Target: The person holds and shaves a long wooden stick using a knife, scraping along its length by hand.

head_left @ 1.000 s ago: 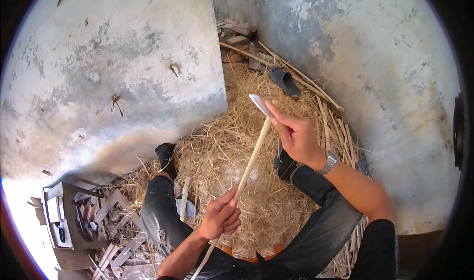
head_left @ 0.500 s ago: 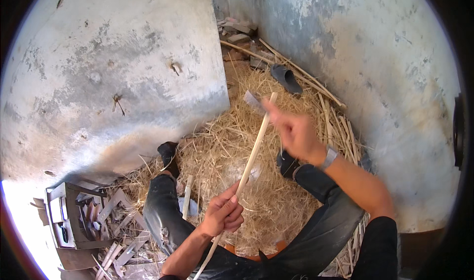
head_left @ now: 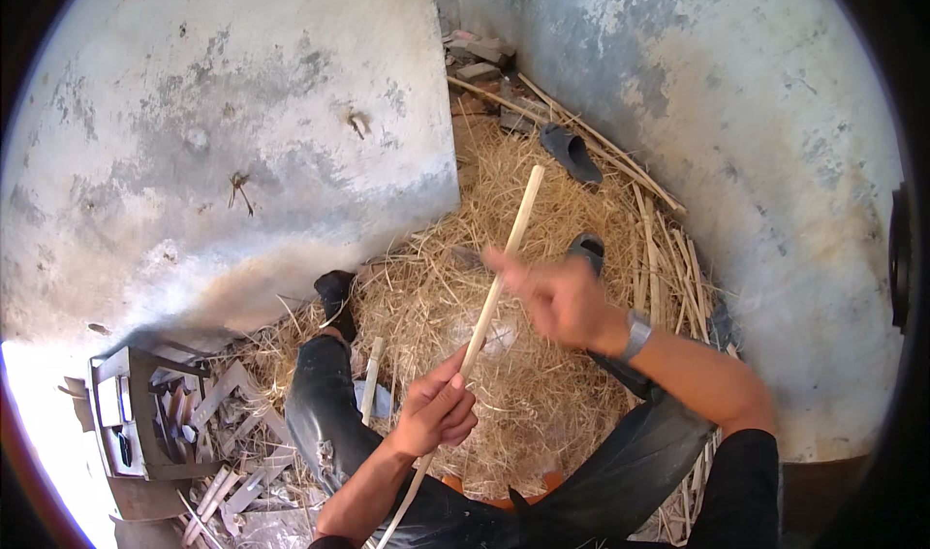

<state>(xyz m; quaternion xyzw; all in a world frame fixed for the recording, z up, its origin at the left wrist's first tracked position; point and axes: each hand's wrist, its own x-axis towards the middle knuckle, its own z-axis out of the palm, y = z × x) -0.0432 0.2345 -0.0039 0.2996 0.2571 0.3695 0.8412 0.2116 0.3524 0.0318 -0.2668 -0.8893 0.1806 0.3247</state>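
A long pale bamboo strip (head_left: 513,234) slants from my lap up and away to the right. My left hand (head_left: 435,413) is closed around it near its lower middle. My right hand (head_left: 567,302), wearing a grey wristband (head_left: 637,335), is closed and blurred by motion beside the strip's upper half. It grips a knife; its grey blade (head_left: 467,257) is only a faint smear across the strip, and the handle is hidden in the fingers. My legs are spread to either side, in worn dark trousers (head_left: 327,408).
Straw-like shavings (head_left: 523,404) cover the floor between my legs. More strips (head_left: 651,258) lie along the right wall, near a dark slipper (head_left: 570,154). A short pale strip (head_left: 372,379) stands by my left leg. Wood scraps (head_left: 228,413) and a small wooden frame (head_left: 145,408) are at left.
My right hand has moved down along the strip, toward my left hand, and the blade has become harder to see. My left hand keeps its hold.
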